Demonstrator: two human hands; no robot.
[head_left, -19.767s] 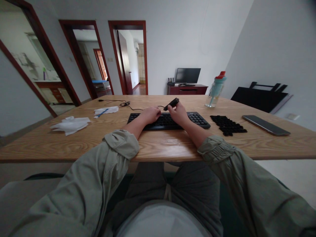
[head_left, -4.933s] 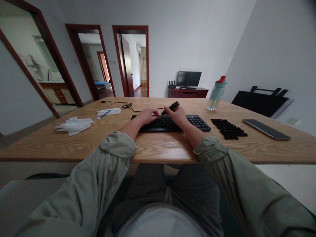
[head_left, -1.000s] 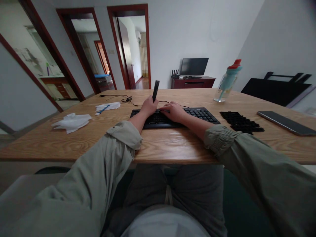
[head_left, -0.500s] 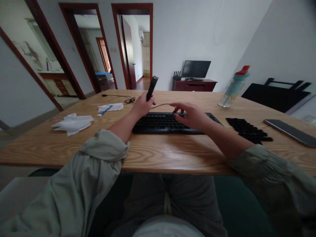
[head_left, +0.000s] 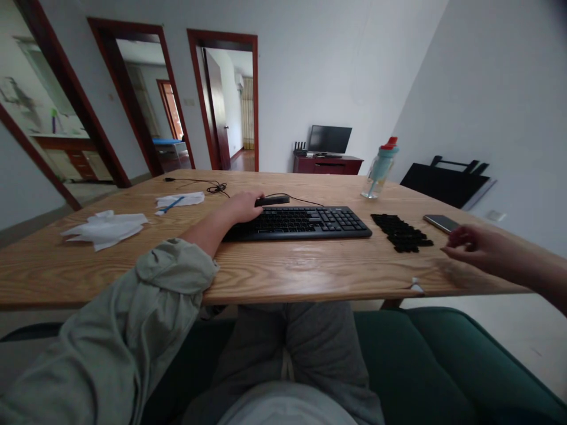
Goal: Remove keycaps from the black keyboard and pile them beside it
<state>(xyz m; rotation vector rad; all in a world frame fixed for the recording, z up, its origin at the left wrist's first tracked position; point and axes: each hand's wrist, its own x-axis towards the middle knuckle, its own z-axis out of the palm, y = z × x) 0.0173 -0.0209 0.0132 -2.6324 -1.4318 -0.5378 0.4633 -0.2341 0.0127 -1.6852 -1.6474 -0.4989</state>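
Observation:
My left hand (head_left: 244, 206) is closed round a slim black stick-shaped object (head_left: 272, 200), held almost level over the back left of a black keyboard (head_left: 310, 221). The hand covers the keyboard's left end. At the far right, my right hand (head_left: 469, 245) is away from the keyboard, its fingers curled and drawn together above the table. Whether anything small sits between those fingertips is hidden. Close to it lie a dark phone (head_left: 440, 222) and a patch of small black pieces (head_left: 400, 232).
On the wooden table's left lie crumpled white tissues (head_left: 106, 229) and a blue-handled brush-like tool (head_left: 172, 205) on another tissue. A coiled black cable (head_left: 217, 188) runs behind the keyboard. A bottle with a red lid (head_left: 381, 168) stands back right. A small white thing (head_left: 415, 285) is at the front edge.
My right hand has left the keyboard and moved far right, beside the phone. My left hand has lowered the black stick-shaped object from upright to nearly level. The view has shifted right.

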